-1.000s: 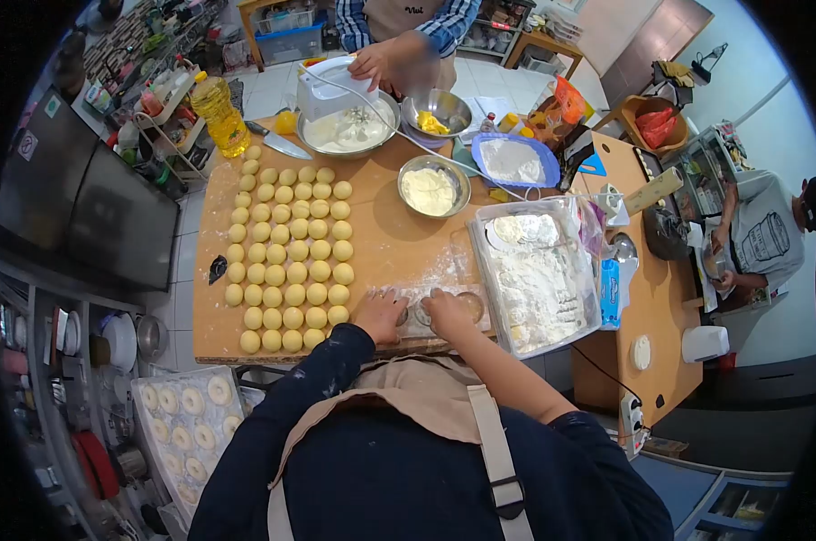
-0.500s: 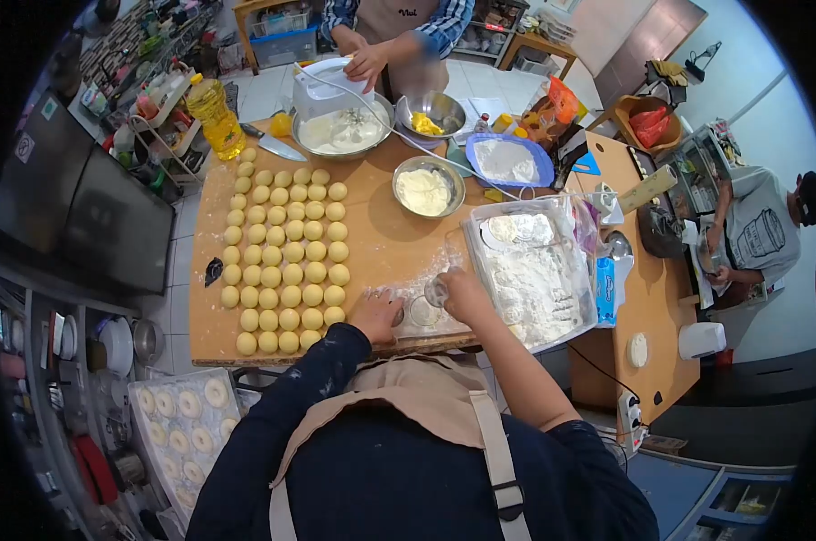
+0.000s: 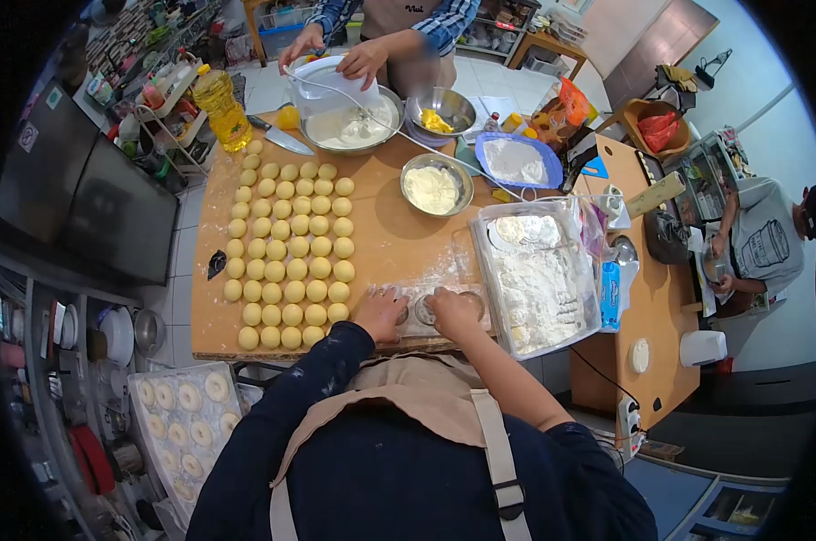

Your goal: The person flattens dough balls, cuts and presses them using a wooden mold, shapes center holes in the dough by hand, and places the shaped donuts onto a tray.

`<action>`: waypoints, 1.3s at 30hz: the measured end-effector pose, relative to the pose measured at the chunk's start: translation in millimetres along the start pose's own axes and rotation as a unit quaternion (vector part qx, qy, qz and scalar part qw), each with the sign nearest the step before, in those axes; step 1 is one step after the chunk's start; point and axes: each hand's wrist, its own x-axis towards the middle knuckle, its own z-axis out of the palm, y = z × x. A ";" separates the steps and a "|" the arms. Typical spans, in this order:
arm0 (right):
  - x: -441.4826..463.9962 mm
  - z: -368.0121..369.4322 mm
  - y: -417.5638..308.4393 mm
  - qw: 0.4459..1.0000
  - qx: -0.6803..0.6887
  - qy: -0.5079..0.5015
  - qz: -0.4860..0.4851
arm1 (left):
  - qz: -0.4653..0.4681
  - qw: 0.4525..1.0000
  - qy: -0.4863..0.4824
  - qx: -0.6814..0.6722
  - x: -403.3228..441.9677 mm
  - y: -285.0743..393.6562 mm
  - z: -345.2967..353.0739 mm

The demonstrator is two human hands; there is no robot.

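Near the front edge of the wooden table (image 3: 399,252), my right hand (image 3: 455,314) has its fingers wrapped round a small round clear cutter (image 3: 425,310), pressed down on the floured surface. My left hand (image 3: 379,314) rests just left of it, its fingers touching a small rounded thing that is mostly hidden. Right of my right hand lies a round shape (image 3: 470,305) on the flour. Rows of pale yellow dough balls (image 3: 296,269) cover the table to the left. A plastic tray of white flour (image 3: 539,279) stands to the right.
Across the table a co-worker's hands (image 3: 363,61) hold a white mixer (image 3: 322,90) over a bowl (image 3: 399,113). A knife (image 3: 286,138), oil bottle (image 3: 219,108) and cream bowl (image 3: 436,186) stand nearby. Ring-shaped dough lies on a tray (image 3: 237,397) lower left. Another person (image 3: 764,236) works far right.
My right hand lifted the cutter up and right, then came back down beside my left hand. The co-worker's one hand has shifted to the left side of the mixer.
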 end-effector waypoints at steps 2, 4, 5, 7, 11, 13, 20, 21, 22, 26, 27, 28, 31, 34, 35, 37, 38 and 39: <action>1.4 9.1 1.2 1.000 0.005 0.016 -0.006 | 0.003 1.000 0.013 0.002 -1.1 1.1 -0.6; 1.0 11.3 3.5 0.999 0.021 0.025 -0.006 | 0.000 1.000 0.010 0.010 -0.2 0.3 4.3; 1.1 9.9 7.0 0.999 0.033 0.024 -0.003 | -0.002 1.000 0.010 0.014 1.3 -0.6 5.2; 2.0 -3.7 10.5 0.997 0.067 0.044 -0.006 | -0.004 1.000 0.003 0.013 3.2 -1.0 2.9; 0.0 -25.6 24.1 0.993 0.090 0.070 -0.004 | -0.005 1.000 -0.022 -0.013 3.6 -0.6 1.5; 2.2 -25.7 28.2 0.995 0.075 0.067 0.001 | -0.006 1.000 -0.016 -0.003 3.3 0.2 3.2; -1.3 -4.2 9.8 0.999 0.037 -0.002 0.013 | 0.003 1.000 -0.011 0.005 1.8 -1.7 3.8; -0.5 -2.7 7.6 0.999 0.031 -0.008 0.011 | 0.001 1.000 -0.015 0.006 1.5 -1.0 2.3; 0.5 -1.6 5.8 1.000 0.024 -0.013 0.009 | -0.002 1.000 -0.018 0.007 1.4 -0.2 0.9; 2.5 5.2 4.3 1.000 0.018 -0.002 -0.011 | -0.002 1.000 -0.017 0.013 3.4 -1.0 3.6; 2.9 5.7 6.4 0.999 0.031 0.006 -0.011 | -0.004 1.000 -0.021 0.012 3.1 -0.3 2.7; 3.9 5.4 9.3 0.999 0.042 0.014 -0.010 | -0.006 1.000 -0.025 0.010 3.1 0.1 1.4; 10.7 -10.5 23.2 0.995 0.074 0.064 -0.019 | -0.011 1.000 -0.020 0.009 4.2 0.1 -0.2; 15.1 -26.1 22.2 0.997 0.053 0.047 -0.014 | -0.009 1.000 -0.015 0.012 0.6 3.1 -1.5; 15.8 -24.4 21.4 0.998 0.050 0.036 -0.016 | -0.009 1.000 -0.011 0.013 0.7 3.5 -4.4; 14.5 -18.1 15.1 0.999 0.043 0.010 -0.024 | -0.007 1.000 -0.013 0.013 0.8 4.2 -6.9; 12.8 -14.2 12.1 0.999 0.041 0.006 -0.015 | -0.006 1.000 -0.015 0.012 -0.1 4.4 -7.0; 10.0 -11.1 8.1 0.999 0.041 0.001 -0.006 | -0.004 1.000 -0.011 0.013 -0.4 3.7 -6.6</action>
